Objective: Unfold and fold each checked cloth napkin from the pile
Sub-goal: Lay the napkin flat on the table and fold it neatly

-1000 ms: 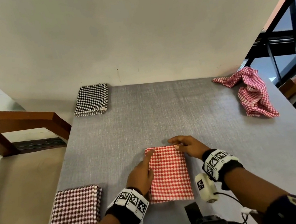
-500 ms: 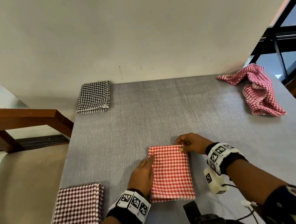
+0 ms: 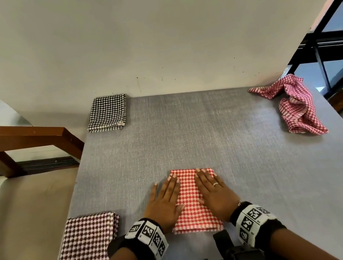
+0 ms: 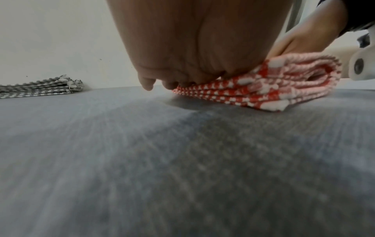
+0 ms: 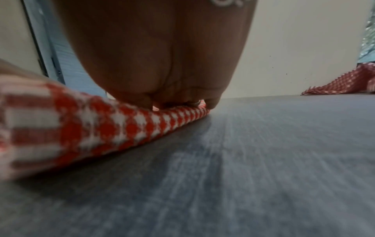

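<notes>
Here, my wrist views are mostly palm, so the fingertips are barely visible there, and the maroon napkin (image 3: 84, 250) is cut off by the frame's lower edge. From the head view, my left hand (image 3: 165, 205) and right hand (image 3: 216, 196) both lie flat with fingers straight, gripping nothing, pressing down on the folded red napkin (image 3: 192, 203) near the table (image 3: 188, 132) front edge. The left hand overlaps its left edge, partly on the table. A black napkin (image 3: 107, 113) lies folded far left; a crumpled pink napkin (image 3: 293, 105) sits far right.
</notes>
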